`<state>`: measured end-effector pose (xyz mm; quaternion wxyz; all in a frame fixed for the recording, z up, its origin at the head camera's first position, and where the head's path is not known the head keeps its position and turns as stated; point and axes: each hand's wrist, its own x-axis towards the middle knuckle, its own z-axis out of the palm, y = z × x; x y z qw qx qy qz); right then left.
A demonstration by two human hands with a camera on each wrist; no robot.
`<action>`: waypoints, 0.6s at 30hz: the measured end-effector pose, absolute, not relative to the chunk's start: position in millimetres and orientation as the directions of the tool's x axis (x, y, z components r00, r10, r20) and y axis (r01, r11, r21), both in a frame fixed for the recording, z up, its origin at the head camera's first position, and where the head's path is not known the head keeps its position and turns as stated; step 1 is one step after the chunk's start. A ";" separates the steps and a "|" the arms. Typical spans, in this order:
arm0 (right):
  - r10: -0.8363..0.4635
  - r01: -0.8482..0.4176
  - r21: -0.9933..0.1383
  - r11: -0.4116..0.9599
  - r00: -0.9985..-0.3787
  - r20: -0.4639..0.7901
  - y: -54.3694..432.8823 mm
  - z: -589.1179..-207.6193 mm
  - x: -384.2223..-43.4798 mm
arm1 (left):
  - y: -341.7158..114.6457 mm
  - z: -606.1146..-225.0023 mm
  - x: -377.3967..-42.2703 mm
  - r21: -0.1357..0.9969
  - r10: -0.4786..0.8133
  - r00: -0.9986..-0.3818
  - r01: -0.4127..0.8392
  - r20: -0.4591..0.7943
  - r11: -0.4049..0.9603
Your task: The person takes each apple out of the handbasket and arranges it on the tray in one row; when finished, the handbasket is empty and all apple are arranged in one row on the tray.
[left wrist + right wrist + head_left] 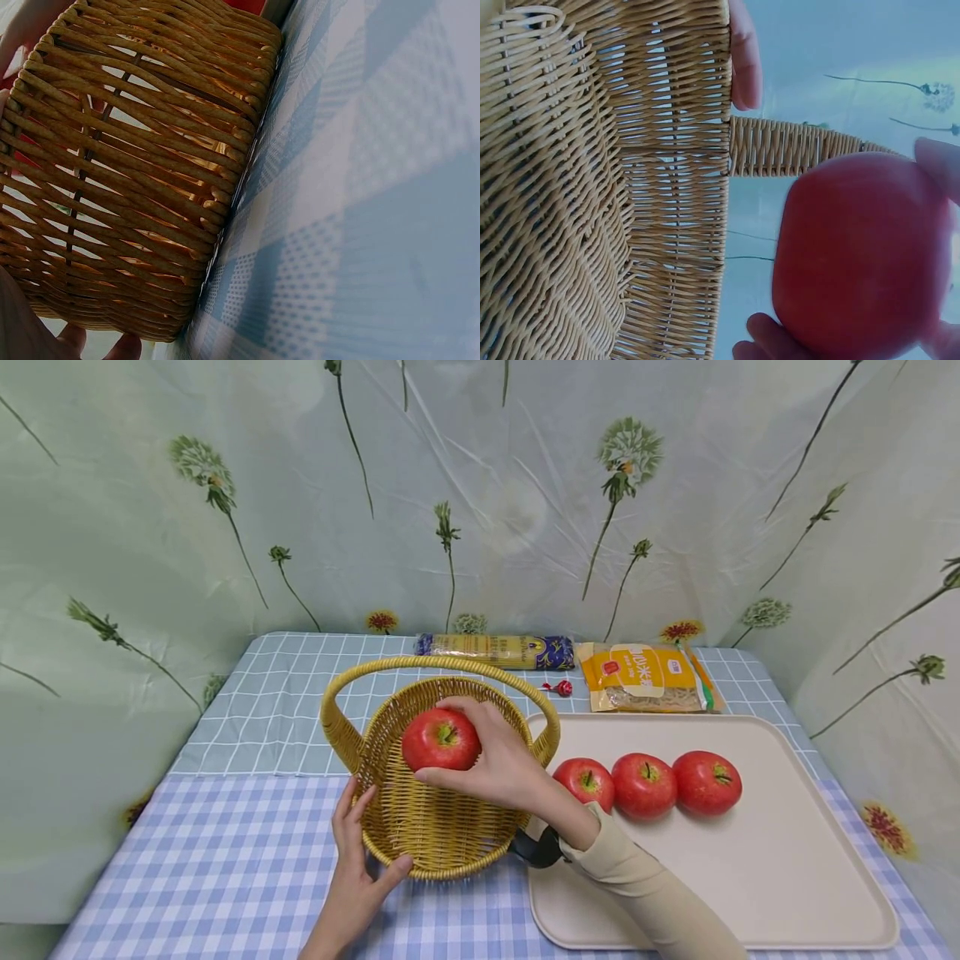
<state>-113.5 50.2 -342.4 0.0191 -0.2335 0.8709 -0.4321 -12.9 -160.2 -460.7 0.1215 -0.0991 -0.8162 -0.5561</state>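
Note:
My right hand (504, 762) grips a red apple (429, 742) between thumb and fingers, above the opening of a round wicker basket (427, 827) with an arched handle. In the right wrist view the apple (862, 255) fills the lower right, beside the woven wall. My left hand (354, 877) holds the basket's near left side, thumb at the rim and fingers spread along the outside. Its fingertips also show under the woven side (142, 172) in the left wrist view. The visible part of the basket's inside is bare wicker.
Right of the basket lies a beige tray (757, 877) with three red apples (645, 785) in a row. Behind are a long noodle packet (495, 650), an orange food bag (645, 677) and a small red wrapped candy (561, 688). A checked cloth (217, 852) covers the table.

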 end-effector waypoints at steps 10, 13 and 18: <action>-0.397 -0.427 -0.774 0.468 -0.884 0.248 59.4 -342.3 -102.0 | -160.2 -461.0 -12.9 0.892 0.025 -0.957 0.277 0.288 0.356; -0.394 -0.438 -0.778 0.451 -0.879 0.267 62.9 -342.1 -98.2 | -160.2 -461.4 -13.2 0.893 0.027 -0.955 0.285 0.294 0.349; -0.412 -0.449 -0.786 0.425 -0.869 0.274 69.0 -343.2 -92.3 | -160.5 -462.7 -13.3 0.889 0.032 -0.950 0.303 0.311 0.343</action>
